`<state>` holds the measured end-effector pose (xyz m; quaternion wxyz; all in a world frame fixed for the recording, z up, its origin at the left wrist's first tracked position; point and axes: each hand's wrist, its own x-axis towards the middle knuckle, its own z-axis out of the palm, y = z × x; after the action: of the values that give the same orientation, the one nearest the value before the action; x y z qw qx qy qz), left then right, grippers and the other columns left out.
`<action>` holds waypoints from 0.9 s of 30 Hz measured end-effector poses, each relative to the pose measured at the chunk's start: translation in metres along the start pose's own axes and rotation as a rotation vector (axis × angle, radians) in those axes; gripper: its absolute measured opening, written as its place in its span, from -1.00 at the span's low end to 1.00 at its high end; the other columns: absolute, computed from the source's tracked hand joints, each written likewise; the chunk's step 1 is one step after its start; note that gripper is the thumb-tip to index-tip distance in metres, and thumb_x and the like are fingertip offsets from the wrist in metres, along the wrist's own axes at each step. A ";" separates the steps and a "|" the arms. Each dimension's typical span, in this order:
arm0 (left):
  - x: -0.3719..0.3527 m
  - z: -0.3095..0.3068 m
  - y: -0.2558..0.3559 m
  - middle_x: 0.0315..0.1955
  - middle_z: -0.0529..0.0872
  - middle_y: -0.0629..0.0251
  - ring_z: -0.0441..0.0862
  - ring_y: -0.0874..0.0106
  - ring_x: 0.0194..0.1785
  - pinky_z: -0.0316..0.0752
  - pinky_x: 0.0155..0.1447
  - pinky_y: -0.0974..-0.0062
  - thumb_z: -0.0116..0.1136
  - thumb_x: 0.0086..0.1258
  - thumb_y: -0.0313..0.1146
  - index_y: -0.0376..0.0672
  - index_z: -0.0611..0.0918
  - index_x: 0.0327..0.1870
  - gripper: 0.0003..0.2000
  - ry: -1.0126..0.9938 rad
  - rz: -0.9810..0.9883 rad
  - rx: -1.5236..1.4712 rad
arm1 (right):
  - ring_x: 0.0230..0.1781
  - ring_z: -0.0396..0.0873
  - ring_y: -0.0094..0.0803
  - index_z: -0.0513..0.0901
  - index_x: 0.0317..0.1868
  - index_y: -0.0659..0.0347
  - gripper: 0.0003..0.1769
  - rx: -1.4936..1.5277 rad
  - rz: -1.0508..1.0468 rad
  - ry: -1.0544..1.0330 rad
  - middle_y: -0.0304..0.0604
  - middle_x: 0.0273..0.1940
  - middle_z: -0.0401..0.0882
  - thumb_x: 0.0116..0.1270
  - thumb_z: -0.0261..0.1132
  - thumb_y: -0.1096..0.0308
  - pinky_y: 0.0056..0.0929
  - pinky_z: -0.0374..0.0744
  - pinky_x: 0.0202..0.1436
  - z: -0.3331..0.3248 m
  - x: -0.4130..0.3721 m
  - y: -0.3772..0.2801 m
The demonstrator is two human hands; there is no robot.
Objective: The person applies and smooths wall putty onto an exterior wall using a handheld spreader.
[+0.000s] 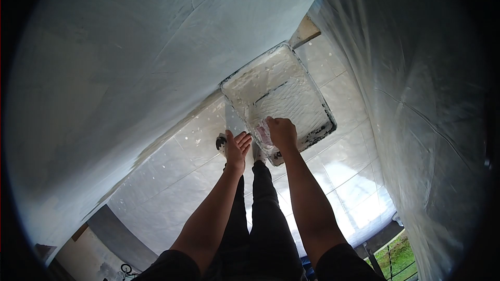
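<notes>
Below a pale, streaked wall (120, 62), we are viewing one paint roller tray (321, 129), which is lying at the middle of the view above a tiled floor (349, 138). Cream-white paint (271, 73) is coating its inside, diagonal ribs are showing through on one side, and black smears are marking its rim.

We are counting two hands. The right hand (283, 132) is reaching over the tray's near side, its fingers curling round one translucent pinkish piece (264, 134), too blurred for us to identify. The left hand (237, 148) is holding nothing; its fingers are stretching out, slightly apart, just beside the tray's near left edge, and we are unable to tell whether the tips are touching it.

Two feet are showing: one black-and-white shoe (221, 145) is standing beside the left hand, and the other shoe (260, 157) is partly hiding by the tray's near corner.

Along its upper left edge, the tray is sitting close against the wall, leaving little room. On the opposite side, a strip of tiles is separating it from one hanging plastic sheet (411, 104), and more floor is spreading nearer the legs.
</notes>
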<state>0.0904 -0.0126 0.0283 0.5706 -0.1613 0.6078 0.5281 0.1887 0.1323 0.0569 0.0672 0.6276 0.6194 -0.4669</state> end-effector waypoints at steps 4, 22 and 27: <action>0.001 0.003 0.001 0.35 0.44 -0.12 0.36 0.13 0.45 0.08 0.57 0.23 -0.48 0.39 0.55 -0.46 0.30 0.41 0.06 -0.003 -0.010 -0.027 | -0.16 0.69 0.15 0.76 -0.29 0.27 -0.50 -0.017 -0.008 -0.014 0.17 -0.27 0.72 0.39 0.14 -0.03 -0.01 0.59 -0.02 -0.002 0.000 -0.004; -0.002 0.007 0.007 0.36 0.39 -0.18 0.33 0.08 0.45 0.10 0.58 0.19 -0.47 0.37 0.55 -0.52 0.28 0.41 0.09 -0.049 -0.031 -0.066 | -0.35 0.64 0.17 0.70 -0.41 0.32 -0.49 0.011 -0.099 0.089 0.20 -0.42 0.65 0.41 0.21 -0.03 -0.03 0.55 -0.21 -0.001 0.002 0.009; 0.000 0.003 0.007 0.36 0.40 -0.18 0.34 0.08 0.45 0.12 0.57 0.19 -0.45 0.36 0.56 -0.52 0.28 0.41 0.10 -0.064 -0.039 -0.074 | -0.36 0.64 0.16 0.71 -0.40 0.30 -0.49 0.031 0.000 0.204 0.18 -0.43 0.66 0.41 0.21 -0.03 -0.03 0.55 -0.20 -0.027 -0.003 0.019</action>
<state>0.0861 -0.0076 0.0317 0.5936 -0.1770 0.5661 0.5439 0.2184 0.1439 0.0649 -0.0060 0.6729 0.6155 -0.4103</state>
